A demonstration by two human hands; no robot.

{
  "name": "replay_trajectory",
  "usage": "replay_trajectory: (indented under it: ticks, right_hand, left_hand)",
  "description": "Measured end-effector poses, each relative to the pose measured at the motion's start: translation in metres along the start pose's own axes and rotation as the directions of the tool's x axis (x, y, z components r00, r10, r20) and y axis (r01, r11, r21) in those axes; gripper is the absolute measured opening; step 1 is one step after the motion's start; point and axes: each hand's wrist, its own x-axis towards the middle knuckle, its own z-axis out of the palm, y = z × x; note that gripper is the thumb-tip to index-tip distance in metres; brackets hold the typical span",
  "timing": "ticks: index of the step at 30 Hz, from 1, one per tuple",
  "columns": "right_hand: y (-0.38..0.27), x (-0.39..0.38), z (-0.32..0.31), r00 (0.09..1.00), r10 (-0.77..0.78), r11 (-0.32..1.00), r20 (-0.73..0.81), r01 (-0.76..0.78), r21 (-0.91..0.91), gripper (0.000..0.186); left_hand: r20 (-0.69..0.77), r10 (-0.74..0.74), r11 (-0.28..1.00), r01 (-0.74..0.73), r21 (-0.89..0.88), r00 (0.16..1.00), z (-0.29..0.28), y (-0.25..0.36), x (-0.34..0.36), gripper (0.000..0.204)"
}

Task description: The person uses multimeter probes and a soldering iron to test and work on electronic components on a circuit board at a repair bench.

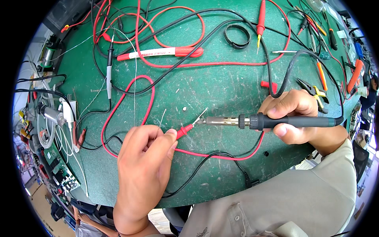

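Note:
My left hand (146, 166) is closed on a red test probe (184, 131), its bare metal tip slanting up and to the right. A thin silvery wire (135, 91) runs down from the upper left to this hand, and a short end of wire sticks up above the fingers. In my right hand (290, 114) lies a soldering iron (252, 121) with a dark handle, pointing left. The iron's tip is at the probe's metal tip, touching or almost touching it. A black cord leads from the handle's right end.
A second red probe (261, 19), a red-and-white marker (160, 53) and a black ring (237, 36) lie farther back on the green mat (221, 91). Red and black leads loop across it. Yellow-and-black pliers (314, 94) lie at right; a circuit board (59, 168) is at left.

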Motion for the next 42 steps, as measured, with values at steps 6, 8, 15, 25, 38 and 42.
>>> replay_trajectory:
  ticks: [6, 8, 15, 25, 38, 42]
  right_hand:
    - [-0.0006, -0.0006, 0.0, 1.0, 0.003, 1.0, 0.007, -0.003, 0.011, 0.025]
    - [0.0002, -0.0006, 0.0007, 1.0, -0.002, 1.0, 0.005, 0.002, 0.014, 0.025]
    - [-0.0018, -0.0018, -0.0007, 0.999, 0.026, 0.999, 0.025, -0.025, -0.041, 0.026]
    - [0.0006, -0.0027, 0.0011, 1.0, 0.015, 1.0, 0.001, -0.015, -0.018, 0.025]
    - [-0.0039, -0.0004, -0.0013, 0.998, 0.055, 0.998, 0.004, -0.055, 0.003, 0.027]
    - [-0.0042, -0.0004, -0.001, 0.998, 0.067, 0.998, 0.002, -0.067, 0.01, 0.027]
  left_hand:
    - [-0.001, 0.0, 1.0, 0.0, -0.001, 1.0, -0.0001, -0.0002, 0.0002, 0.021]
    - [-0.002, 0.005, 1.0, -0.005, 0.002, 1.0, 0.0003, -0.001, -0.0003, 0.02]
    - [-0.014, -0.006, 1.0, 0.006, 0.003, 1.0, 0.0008, 0.0001, -0.0013, 0.021]
    - [-0.01, -0.024, 1.0, 0.024, 0.007, 1.0, 0.0008, 0.0022, -0.0017, 0.023]
    - [-0.011, -0.028, 1.0, 0.028, 0.009, 1.0, 0.0013, 0.003, -0.0015, 0.021]
    - [-0.015, -0.029, 1.0, 0.03, 0.01, 0.999, 0.0012, 0.0031, -0.0021, 0.021]
